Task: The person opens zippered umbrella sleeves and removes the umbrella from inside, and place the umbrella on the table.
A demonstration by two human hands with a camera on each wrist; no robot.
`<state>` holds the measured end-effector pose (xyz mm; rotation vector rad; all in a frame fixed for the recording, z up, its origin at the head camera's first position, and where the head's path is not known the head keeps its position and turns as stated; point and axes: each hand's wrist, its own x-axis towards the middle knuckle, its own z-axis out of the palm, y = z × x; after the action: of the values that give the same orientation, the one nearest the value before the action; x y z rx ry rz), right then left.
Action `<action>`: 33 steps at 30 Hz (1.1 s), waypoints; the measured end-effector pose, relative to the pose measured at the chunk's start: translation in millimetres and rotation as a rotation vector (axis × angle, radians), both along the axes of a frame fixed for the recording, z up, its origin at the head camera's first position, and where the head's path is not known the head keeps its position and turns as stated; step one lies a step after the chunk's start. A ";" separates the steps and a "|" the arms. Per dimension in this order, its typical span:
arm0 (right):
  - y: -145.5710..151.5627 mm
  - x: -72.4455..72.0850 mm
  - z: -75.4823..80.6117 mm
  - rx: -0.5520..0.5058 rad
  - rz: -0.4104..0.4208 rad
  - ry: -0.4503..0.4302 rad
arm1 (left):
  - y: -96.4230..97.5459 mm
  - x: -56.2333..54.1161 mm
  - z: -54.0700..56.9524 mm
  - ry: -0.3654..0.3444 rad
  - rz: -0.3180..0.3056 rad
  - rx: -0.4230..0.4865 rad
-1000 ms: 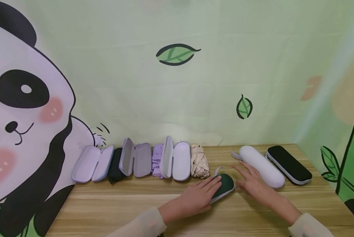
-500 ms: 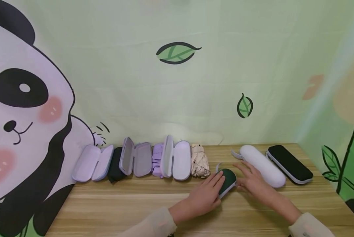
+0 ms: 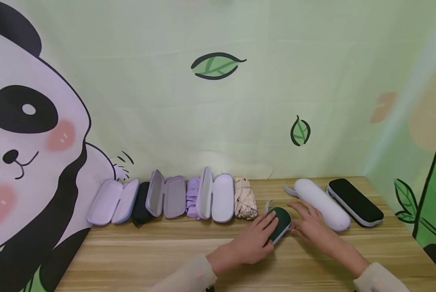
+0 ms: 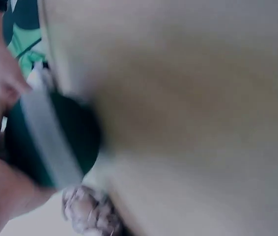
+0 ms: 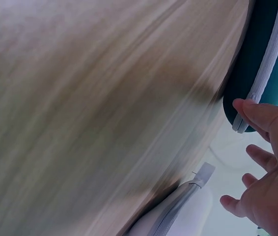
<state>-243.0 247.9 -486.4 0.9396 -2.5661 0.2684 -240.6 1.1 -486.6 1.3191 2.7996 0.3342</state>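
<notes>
My left hand [image 3: 252, 241] lies over a dark green glasses case [image 3: 283, 221] and grips it, fingers across the top. A pale grey zipper [image 5: 275, 51] runs round the case's side, closed along the part that shows. At the case's right end my right hand [image 3: 310, 225] pinches the zipper pull between thumb and index finger, the other fingers spread apart. A grey strap [image 3: 268, 205] sticks up from the case's far side. In the left wrist view the green case [image 4: 80, 130] is seen end on, with the zipper band across it.
A white glasses case [image 3: 321, 205] and a black one [image 3: 355, 202] lie closed on the right. Along the back left stand open cases, lilac [image 3: 106, 200], grey [image 3: 175, 196] and white [image 3: 223, 198], among a black pouch [image 3: 143, 202], a purple folded bundle [image 3: 193, 196] and a beige one [image 3: 245, 198].
The left hand and the green case have shifted a little to the right and away, closer to the right hand. Over the last half second both hands have hardly moved.
</notes>
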 end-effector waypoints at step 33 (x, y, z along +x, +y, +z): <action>-9.9 8.5 0.0 -0.063 0.007 0.015 | 7.2 0.9 7.4 0.119 -0.042 -0.160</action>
<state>-234.5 238.0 -486.4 0.9239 -2.5261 0.3403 -239.6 8.2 -479.3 1.4033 2.8174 0.0296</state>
